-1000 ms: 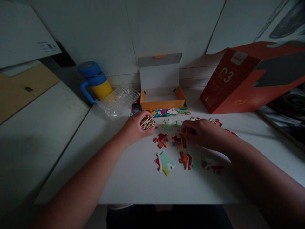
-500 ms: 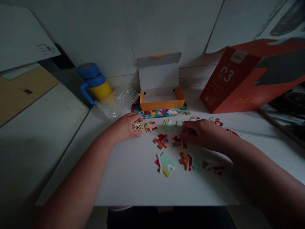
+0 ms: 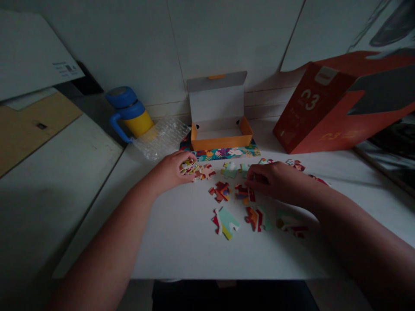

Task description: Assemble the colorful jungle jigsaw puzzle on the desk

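Observation:
My left hand (image 3: 177, 169) is closed round a stack of jigsaw puzzle pieces (image 3: 189, 167), resting low over the white table. Just beside its fingertips lies a pinkish puzzle piece (image 3: 206, 172). My right hand (image 3: 265, 179) has its fingers pinched at the edge of a red and purple puzzle piece (image 3: 241, 194) on the tabletop. Left of that piece is a brown and red one (image 3: 221, 191). Nearer to me lie a mint and red piece (image 3: 226, 222), an orange and red piece (image 3: 255, 218) and a darker one (image 3: 292, 223), partly in shadow.
An opened orange box (image 3: 222, 141) stands at the back on a colourful printed sheet (image 3: 227, 153). Bubble wrap (image 3: 164, 138) and a blue and yellow flask (image 3: 131, 114) are to its left. A large red carton (image 3: 311, 112) stands at the right. More pieces (image 3: 230, 169) lie behind.
The stack in my left hand has tipped slightly, its top faces showing more. My right hand stays at the same piece. The whole view has shifted a little.

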The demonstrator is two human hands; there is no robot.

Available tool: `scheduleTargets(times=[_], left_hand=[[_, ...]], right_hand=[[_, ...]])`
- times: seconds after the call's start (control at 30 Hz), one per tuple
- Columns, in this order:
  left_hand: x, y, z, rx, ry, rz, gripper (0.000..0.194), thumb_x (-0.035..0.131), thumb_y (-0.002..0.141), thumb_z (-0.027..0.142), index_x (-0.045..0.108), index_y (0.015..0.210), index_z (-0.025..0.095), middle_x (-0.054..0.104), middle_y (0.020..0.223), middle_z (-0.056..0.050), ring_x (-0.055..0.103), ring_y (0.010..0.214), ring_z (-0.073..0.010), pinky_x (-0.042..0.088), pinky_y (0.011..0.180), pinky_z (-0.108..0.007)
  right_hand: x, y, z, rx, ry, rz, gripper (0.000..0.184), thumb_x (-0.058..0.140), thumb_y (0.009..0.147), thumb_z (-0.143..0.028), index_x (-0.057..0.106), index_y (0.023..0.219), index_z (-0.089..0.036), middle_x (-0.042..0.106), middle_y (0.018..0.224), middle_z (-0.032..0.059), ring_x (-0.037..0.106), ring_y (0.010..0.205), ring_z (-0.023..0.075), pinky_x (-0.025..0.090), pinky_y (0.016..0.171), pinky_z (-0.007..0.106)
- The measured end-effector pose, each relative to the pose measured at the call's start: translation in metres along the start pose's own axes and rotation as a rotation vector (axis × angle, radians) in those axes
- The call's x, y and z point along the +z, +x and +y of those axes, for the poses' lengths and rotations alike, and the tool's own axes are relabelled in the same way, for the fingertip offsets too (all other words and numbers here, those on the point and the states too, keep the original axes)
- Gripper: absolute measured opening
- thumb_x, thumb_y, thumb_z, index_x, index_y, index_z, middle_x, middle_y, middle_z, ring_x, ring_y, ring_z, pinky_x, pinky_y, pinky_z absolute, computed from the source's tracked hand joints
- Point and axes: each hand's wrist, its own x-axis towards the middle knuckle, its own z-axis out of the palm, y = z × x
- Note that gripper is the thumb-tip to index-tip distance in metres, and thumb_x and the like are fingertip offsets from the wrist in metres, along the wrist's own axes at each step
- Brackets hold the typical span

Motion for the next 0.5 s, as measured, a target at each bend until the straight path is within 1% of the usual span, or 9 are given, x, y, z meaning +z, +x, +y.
scheduleTargets(times=[0.1,0.17,0.33,0.4,0.5], left_hand=[[-0.009,-0.002,-0.003,-0.043,0.012,0.001,0.040,0.084,0.083,0.038,0.071,0.118,0.024,0.075,0.112,-0.003,0.070,0.094,-0.0207,0.053,0.083,-0.030],[-0.009,-0.002,-0.003,-0.052,0.008,-0.022,0.041,0.086,0.082,0.040,0.071,0.118,0.025,0.076,0.111,-0.002,0.071,0.094,-0.0213,0.052,0.082,-0.030],[0.001,-0.002,0.003,0.019,-0.008,-0.097,0.037,0.084,0.085,0.036,0.070,0.117,0.026,0.077,0.119,-0.004,0.073,0.106,-0.0242,0.054,0.092,-0.034],[0.006,-0.001,0.006,0.032,-0.008,-0.098,0.035,0.083,0.084,0.032,0.069,0.115,0.025,0.076,0.118,-0.004,0.073,0.105,-0.0245,0.054,0.092,-0.035],[0.011,0.000,0.009,0.016,0.014,-0.081,0.036,0.083,0.080,0.026,0.067,0.112,0.024,0.076,0.115,-0.005,0.072,0.104,-0.0256,0.054,0.091,-0.036]], right_hand=[[0.001,0.000,0.001,0.001,-0.006,-0.004,0.022,0.059,0.102,-0.042,0.073,0.098,-0.025,0.076,0.079,0.0040,0.063,0.065,0.0183,0.038,0.063,0.030],[0.002,0.000,0.002,0.001,0.002,-0.003,0.023,0.060,0.102,-0.044,0.073,0.098,-0.025,0.076,0.078,0.0037,0.063,0.064,0.0187,0.037,0.063,0.031],[0.002,0.000,0.002,-0.007,0.019,-0.004,0.022,0.061,0.101,-0.043,0.073,0.097,-0.025,0.075,0.076,0.0032,0.062,0.062,0.0183,0.038,0.062,0.031],[0.002,0.000,0.002,-0.005,0.013,-0.008,0.020,0.062,0.101,-0.041,0.073,0.098,-0.025,0.075,0.076,0.0033,0.062,0.062,0.0177,0.038,0.062,0.030],[0.003,0.000,0.003,-0.004,0.009,-0.006,0.020,0.062,0.101,-0.042,0.073,0.097,-0.025,0.076,0.076,0.0026,0.063,0.062,0.0171,0.038,0.062,0.030]])
